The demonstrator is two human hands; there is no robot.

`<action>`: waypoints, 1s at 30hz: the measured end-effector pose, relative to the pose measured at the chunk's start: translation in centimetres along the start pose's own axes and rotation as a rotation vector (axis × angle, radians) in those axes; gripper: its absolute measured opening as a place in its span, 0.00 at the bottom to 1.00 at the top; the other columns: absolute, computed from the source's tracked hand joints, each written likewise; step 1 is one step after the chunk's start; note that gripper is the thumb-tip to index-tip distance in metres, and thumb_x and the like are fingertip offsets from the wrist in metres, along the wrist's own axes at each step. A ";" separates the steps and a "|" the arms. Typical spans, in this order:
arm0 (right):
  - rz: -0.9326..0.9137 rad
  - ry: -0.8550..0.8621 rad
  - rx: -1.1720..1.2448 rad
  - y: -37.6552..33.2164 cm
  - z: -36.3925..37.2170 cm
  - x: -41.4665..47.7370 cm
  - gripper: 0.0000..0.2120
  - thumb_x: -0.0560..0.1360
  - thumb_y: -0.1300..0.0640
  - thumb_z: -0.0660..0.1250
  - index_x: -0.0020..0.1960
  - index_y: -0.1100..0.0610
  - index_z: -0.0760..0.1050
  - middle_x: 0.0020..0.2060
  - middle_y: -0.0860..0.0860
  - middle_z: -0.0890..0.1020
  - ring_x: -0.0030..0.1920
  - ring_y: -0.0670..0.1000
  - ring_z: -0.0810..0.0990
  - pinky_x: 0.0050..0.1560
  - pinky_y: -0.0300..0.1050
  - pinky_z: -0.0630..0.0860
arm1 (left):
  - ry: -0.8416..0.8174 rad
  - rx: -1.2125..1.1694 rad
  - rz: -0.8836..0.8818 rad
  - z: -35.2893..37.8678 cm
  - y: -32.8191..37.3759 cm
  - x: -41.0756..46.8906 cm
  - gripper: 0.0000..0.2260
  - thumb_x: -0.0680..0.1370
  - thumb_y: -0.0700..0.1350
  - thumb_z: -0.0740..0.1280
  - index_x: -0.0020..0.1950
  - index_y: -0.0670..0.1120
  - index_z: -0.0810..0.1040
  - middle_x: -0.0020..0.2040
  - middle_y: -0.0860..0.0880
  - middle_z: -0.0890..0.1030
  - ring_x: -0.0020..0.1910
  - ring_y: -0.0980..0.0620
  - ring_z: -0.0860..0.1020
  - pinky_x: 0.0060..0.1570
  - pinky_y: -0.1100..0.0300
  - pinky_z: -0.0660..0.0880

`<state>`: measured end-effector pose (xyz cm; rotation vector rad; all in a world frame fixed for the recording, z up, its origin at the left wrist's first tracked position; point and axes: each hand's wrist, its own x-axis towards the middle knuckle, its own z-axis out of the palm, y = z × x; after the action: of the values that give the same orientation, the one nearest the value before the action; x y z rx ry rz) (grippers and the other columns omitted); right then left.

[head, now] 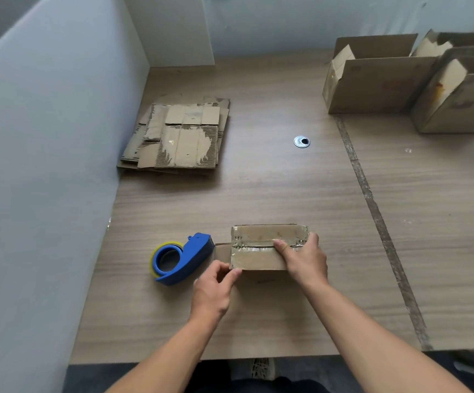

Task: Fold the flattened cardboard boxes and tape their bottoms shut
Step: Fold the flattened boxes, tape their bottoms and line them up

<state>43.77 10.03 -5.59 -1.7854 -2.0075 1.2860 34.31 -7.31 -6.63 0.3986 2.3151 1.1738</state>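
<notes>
A stack of flattened boxes (177,134) lies far back on the table (258,194), against the grey partition (45,165). Nearer, a blue tape dispenser (182,258) lies just left of the box (258,251), which sits bottom up with tape along its seam. The left hand (214,292) pinches its near-left corner with curled fingers. The right hand (305,259) grips its right end, thumb on the seam. 3 folded boxes (386,83) stand far right
</notes>
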 end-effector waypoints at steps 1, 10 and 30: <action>0.001 -0.001 0.000 0.0 0.0 0.0 0.31 0.71 0.40 0.74 0.62 0.59 0.68 0.58 0.62 0.80 0.58 0.64 0.78 0.53 0.51 0.73 | -0.021 0.026 0.016 -0.2 0.0 0.3 0.08 0.75 0.50 0.75 0.39 0.50 0.79 0.36 0.56 0.82 0.39 0.60 0.79 0.39 0.68 0.71; 0.023 -0.047 0.030 0.1 -0.4 0.1 0.34 0.69 0.39 0.75 0.64 0.57 0.66 0.59 0.61 0.79 0.60 0.62 0.78 0.56 0.50 0.75 | -0.214 0.188 -0.069 -1.7 2.7 2.3 0.28 0.73 0.61 0.72 0.68 0.50 0.74 0.61 0.51 0.80 0.60 0.52 0.78 0.59 0.59 0.73; 0.100 -0.172 0.703 2.9 -3.1 -0.6 0.19 0.81 0.43 0.62 0.65 0.52 0.78 0.57 0.49 0.85 0.53 0.48 0.81 0.51 0.47 0.78 | -0.154 -0.165 0.026 -0.5 4.5 3.9 0.20 0.82 0.47 0.64 0.75 0.52 0.70 0.70 0.53 0.75 0.67 0.60 0.72 0.69 0.59 0.69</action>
<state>47.97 10.74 -5.42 -1.4695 -1.2746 1.9163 30.92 -3.22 -3.95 0.4434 2.0708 1.2896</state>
